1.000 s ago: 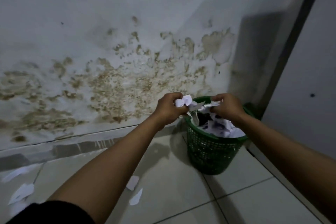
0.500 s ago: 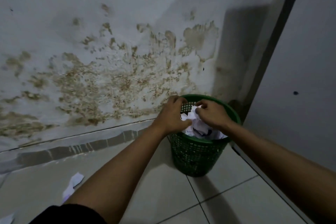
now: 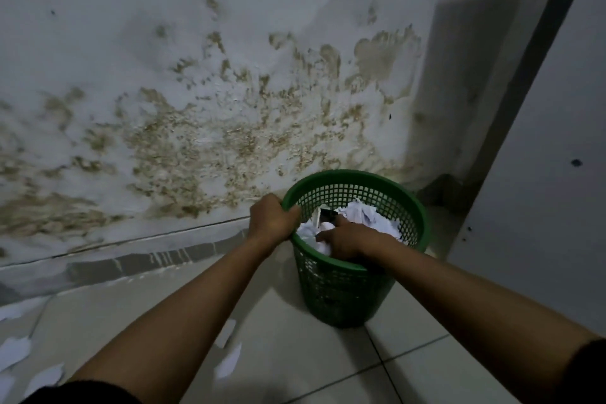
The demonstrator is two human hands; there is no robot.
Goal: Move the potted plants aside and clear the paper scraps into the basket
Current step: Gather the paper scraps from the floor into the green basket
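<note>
Both hands have dropped from above the basket. Scraps [image 3: 13, 351] still litter the floor [image 3: 295, 354] at left. My left hand [image 3: 272, 218] clenches the basket [image 3: 347, 289] rim; my right hand [image 3: 349, 238] presses the paper [image 3: 364, 216] inside, fingers hidden. Pushing hard could tip the basket and spill it.
</note>
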